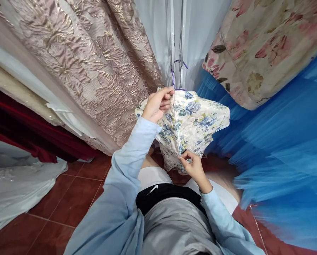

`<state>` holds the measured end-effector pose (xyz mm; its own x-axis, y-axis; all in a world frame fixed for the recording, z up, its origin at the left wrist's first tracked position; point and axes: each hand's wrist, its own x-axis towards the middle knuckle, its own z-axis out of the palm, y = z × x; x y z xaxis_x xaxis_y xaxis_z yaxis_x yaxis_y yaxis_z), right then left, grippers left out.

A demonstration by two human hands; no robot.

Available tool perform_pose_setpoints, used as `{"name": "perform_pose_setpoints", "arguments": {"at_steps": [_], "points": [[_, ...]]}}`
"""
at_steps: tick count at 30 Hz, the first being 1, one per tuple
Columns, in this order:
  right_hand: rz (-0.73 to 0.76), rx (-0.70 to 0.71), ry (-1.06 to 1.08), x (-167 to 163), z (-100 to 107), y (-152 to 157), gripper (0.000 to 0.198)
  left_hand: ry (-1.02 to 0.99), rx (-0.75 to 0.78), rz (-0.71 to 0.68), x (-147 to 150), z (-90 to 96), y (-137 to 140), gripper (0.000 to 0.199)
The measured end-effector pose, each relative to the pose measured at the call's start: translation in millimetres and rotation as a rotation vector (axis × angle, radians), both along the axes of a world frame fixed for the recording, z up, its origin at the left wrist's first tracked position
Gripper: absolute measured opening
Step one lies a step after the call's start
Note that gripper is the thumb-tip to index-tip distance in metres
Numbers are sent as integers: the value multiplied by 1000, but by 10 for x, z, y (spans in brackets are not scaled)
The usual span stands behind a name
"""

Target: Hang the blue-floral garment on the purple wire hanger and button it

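A short-sleeved white garment with a blue floral print (194, 113) hangs in front of me on a purple hanger (172, 76). With thumb and fingers, my left hand (158, 105) pinches its top edge near the neck. Lower down, my right hand (194, 165) pinches the fabric at the bottom of a straight vertical line, a seam or a zip; I cannot tell which. That line is stretched between both hands. Anything small inside either pinch is hidden by the fingers.
A metal rack post (177, 39) rises behind the hanger. Pink-gold brocade (89, 63) hangs at left, beside dark red cloth (28, 124) and a white sheer gown (20, 184). At right are a floral skirt (270, 49) and blue tulle (286, 141). Red tiles (60, 202) cover the floor.
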<state>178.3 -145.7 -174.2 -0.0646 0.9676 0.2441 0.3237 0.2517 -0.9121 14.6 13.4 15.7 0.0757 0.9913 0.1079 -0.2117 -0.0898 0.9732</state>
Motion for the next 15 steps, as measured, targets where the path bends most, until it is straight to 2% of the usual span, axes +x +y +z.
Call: {"name": "perform_pose_setpoints", "arguments": {"at_steps": [4, 6, 7, 11, 13, 15], "points": [[14, -22, -6, 84, 182, 132, 19, 403, 472, 217, -7, -72, -78, 22], [-7, 14, 69, 86, 406, 255, 21, 577, 682, 301, -42, -162, -167, 19], [-14, 42, 112, 71, 545, 338, 24, 640, 743, 301, -61, -201, -202, 18], [58, 148, 229, -78, 1087, 795, 37, 743, 800, 153, -109, -275, -259, 20], [70, 163, 282, -180, 1244, 1031, 44, 767, 823, 99, -121, -270, -269, 20], [59, 153, 333, -267, 1303, 1203, 48, 777, 831, 48, -143, -252, -281, 19]]}}
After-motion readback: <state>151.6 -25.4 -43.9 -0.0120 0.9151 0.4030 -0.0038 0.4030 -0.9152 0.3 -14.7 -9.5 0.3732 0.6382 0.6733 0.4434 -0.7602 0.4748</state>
